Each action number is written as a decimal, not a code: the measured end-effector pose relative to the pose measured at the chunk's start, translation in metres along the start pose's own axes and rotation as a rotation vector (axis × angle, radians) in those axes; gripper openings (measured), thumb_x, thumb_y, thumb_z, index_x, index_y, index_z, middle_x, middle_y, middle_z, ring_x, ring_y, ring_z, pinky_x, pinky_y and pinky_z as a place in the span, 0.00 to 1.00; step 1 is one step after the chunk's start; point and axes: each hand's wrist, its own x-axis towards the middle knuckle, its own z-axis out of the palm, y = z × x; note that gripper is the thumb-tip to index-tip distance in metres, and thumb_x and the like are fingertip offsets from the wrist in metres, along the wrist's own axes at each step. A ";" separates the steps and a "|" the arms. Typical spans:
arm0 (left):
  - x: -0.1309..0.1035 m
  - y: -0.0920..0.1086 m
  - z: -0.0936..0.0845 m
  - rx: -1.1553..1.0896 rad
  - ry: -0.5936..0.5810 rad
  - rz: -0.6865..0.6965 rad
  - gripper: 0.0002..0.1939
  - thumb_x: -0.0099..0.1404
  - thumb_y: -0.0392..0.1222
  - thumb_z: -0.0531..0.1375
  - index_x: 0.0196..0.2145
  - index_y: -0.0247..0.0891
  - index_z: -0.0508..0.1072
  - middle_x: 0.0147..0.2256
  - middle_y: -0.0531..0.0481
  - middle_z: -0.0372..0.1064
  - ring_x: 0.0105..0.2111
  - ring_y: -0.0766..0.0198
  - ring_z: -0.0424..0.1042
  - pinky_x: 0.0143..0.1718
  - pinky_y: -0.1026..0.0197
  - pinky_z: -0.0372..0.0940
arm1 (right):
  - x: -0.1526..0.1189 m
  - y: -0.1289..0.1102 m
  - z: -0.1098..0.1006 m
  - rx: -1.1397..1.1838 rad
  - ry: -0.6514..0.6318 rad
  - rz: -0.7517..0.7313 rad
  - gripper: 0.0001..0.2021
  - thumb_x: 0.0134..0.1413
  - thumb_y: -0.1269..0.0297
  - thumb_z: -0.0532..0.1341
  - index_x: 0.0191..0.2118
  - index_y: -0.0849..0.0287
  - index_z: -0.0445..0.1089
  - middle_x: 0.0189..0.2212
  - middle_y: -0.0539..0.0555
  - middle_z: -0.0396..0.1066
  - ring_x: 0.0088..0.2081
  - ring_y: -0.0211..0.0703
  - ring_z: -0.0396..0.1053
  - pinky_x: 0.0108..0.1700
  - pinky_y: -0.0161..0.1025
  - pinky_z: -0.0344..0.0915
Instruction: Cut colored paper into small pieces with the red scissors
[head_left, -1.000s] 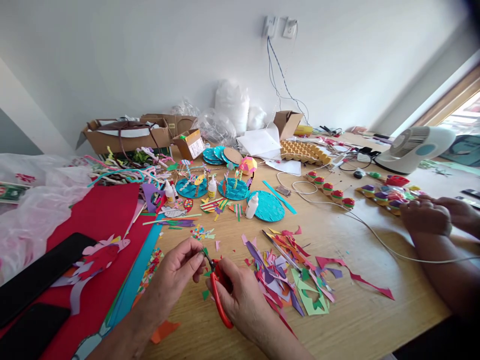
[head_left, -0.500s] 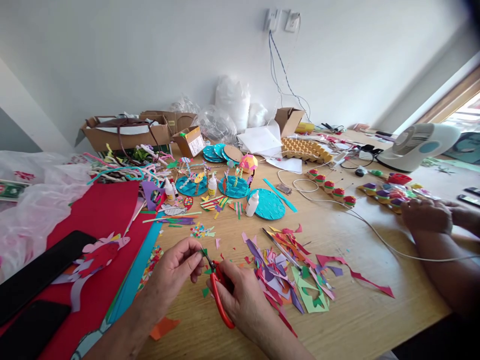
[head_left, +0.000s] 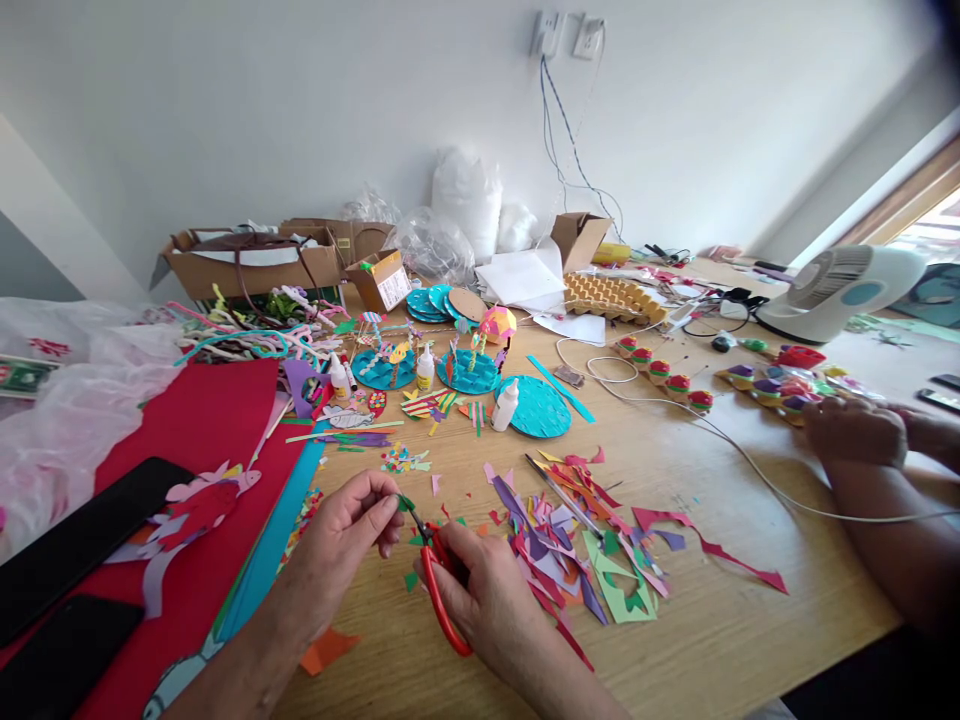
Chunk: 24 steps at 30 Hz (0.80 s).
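Fingers and thumb of my left hand (head_left: 358,520) pinch a small piece of green paper (head_left: 406,502). My right hand (head_left: 480,575) is closed round red-handled scissors (head_left: 442,600), whose dark blades point up and left to the green paper. Whether the blades are fully closed is hard to make out. Small green scraps (head_left: 411,580) lie on the table under the hands. To the right of my right hand spreads a heap of coloured paper offcuts (head_left: 547,550), with a pen (head_left: 555,485) across it. An orange scrap (head_left: 330,650) lies by my left forearm.
Red paper sheets (head_left: 217,420) lie at left, with a black phone-like slab (head_left: 90,530) on top. Behind the hands stand glue bottles (head_left: 505,406) and blue discs (head_left: 541,415). At right are another person's hands (head_left: 855,430), a white cable (head_left: 750,465) and a fan (head_left: 840,290).
The scissor blades have shifted slightly against the green paper, and more of its green face shows at my left fingertips. Both hands stay nearly in place.
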 end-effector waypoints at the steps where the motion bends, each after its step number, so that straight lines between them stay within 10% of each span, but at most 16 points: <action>1: 0.000 -0.001 -0.001 -0.006 0.003 0.000 0.06 0.58 0.43 0.57 0.29 0.38 0.66 0.20 0.57 0.64 0.23 0.69 0.62 0.23 0.69 0.59 | 0.000 0.000 0.000 0.001 0.001 -0.001 0.11 0.52 0.64 0.53 0.21 0.58 0.52 0.16 0.44 0.52 0.19 0.31 0.47 0.22 0.31 0.42; 24: 0.001 -0.011 0.001 -0.122 -0.010 -0.049 0.06 0.55 0.42 0.61 0.28 0.38 0.67 0.21 0.57 0.63 0.23 0.70 0.59 0.24 0.69 0.57 | -0.001 0.003 0.002 0.022 0.009 -0.005 0.12 0.52 0.65 0.53 0.21 0.58 0.52 0.16 0.44 0.51 0.19 0.31 0.47 0.21 0.30 0.42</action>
